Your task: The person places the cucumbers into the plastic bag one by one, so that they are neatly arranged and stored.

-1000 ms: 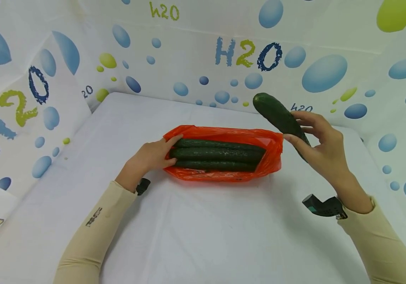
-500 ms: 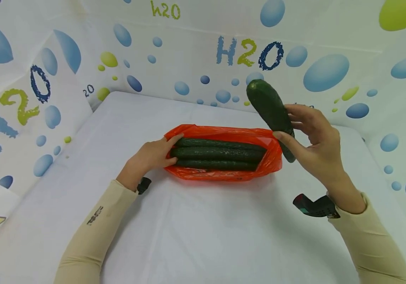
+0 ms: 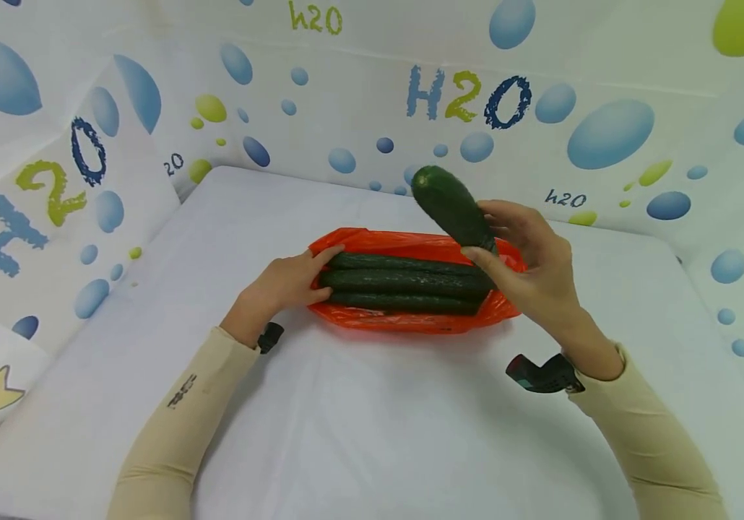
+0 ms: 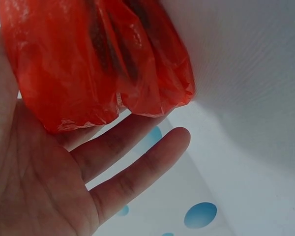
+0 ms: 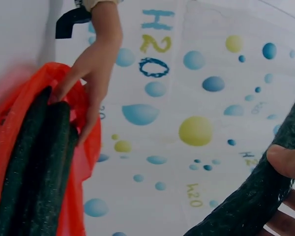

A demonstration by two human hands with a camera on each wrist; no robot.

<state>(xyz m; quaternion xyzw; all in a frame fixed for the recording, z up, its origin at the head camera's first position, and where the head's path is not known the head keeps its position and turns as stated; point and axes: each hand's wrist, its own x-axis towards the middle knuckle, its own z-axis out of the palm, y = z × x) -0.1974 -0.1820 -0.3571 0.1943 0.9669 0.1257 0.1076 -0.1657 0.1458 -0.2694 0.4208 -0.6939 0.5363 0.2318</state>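
In the head view, an open red plastic bag (image 3: 404,322) lies on the table with several long green cucumbers (image 3: 404,280) side by side in it. My left hand (image 3: 286,282) holds the bag's left end, thumb and forefinger over the rim by the cucumber ends. The left wrist view has the crumpled bag end (image 4: 98,64) against the hand (image 4: 39,182), its lower fingers stretched out. Raised over the bag's right end, my right hand (image 3: 534,267) grips another cucumber (image 3: 453,209), tilted with its rounded end up and leftward. The right wrist view shows this cucumber (image 5: 250,196) between thumb and fingers.
A white cloth (image 3: 372,419) covers the table under the bag. Behind and to the left stands a white sheet (image 3: 359,79) printed with blue and green drops and H2O lettering. Each wrist carries a black camera, such as the right camera (image 3: 544,374).
My right hand has carried its cucumber leftward, from beside the bag to over its right end; the cucumber first rose, then came down a little. The left hand keeps its place on the bag.
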